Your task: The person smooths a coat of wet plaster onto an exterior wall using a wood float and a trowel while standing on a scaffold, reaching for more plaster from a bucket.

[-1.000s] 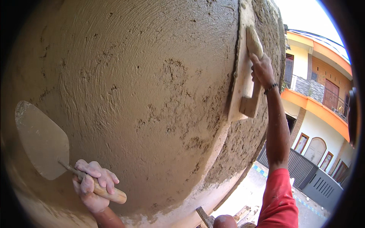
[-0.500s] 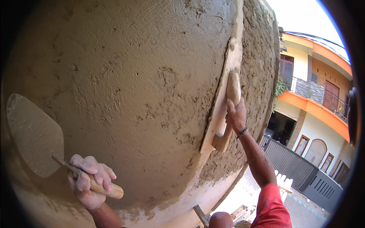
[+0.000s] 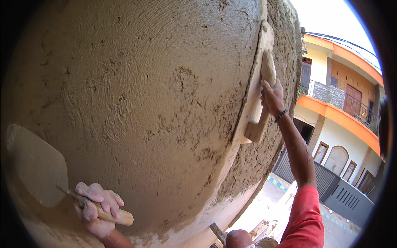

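My left hand (image 3: 98,208) is closed round the wooden handle of a trowel (image 3: 39,169). Its broad, mortar-smeared blade tilts up and left in front of the wall's lower left. With my right arm stretched upward, my right hand (image 3: 273,98) grips the handle of a long wooden plastering float (image 3: 256,70). The float lies flat against the wet plastered wall (image 3: 136,107), slanting near its right side. Grey-brown plaster left of the float is mostly smooth, with pitted patches. A rougher band of plaster (image 3: 282,33) runs along the right edge.
Below the plaster is a paler strip of wall (image 3: 190,225). A wooden piece (image 3: 218,232) juts up near my knee (image 3: 239,239). Past the wall's right edge are a street, a grey metal gate (image 3: 347,200) and an orange-trimmed house (image 3: 337,107).
My right hand has slid the float up and slightly right along the wall. My left hand and the trowel sit a little lower in view, which has itself shifted.
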A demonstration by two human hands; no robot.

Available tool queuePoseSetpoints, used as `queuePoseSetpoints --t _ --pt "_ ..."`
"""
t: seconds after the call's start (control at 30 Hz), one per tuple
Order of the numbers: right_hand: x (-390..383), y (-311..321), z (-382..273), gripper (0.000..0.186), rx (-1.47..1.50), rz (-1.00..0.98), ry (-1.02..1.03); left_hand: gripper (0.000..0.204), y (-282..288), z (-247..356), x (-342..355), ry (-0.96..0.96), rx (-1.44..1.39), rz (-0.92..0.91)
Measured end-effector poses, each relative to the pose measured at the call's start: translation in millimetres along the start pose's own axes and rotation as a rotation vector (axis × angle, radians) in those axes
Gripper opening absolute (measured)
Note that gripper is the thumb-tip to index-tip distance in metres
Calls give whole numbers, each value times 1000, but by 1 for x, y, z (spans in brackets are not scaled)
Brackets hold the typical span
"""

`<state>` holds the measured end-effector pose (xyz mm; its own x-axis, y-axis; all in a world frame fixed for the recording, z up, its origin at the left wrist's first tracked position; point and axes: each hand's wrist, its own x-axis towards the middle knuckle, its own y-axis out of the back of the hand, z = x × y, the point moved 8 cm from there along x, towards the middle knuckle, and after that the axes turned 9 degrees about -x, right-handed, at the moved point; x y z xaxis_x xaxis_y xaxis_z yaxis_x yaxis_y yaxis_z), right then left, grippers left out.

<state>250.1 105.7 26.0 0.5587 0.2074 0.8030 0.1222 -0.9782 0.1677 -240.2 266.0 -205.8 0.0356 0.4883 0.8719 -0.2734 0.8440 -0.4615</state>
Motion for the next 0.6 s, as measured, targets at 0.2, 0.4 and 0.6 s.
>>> queuePoseSetpoints --t 0.2,0.4,0.6 --pt "13 13 -9 31 -91 48 9 26 7 -3 -4 -9 -47 -25" --pt "110 20 -90 30 -74 28 124 24 -1 -21 -10 -85 49 23" --pt "86 10 -103 29 -2 19 147 23 -26 -35 -13 -29 -56 -59"
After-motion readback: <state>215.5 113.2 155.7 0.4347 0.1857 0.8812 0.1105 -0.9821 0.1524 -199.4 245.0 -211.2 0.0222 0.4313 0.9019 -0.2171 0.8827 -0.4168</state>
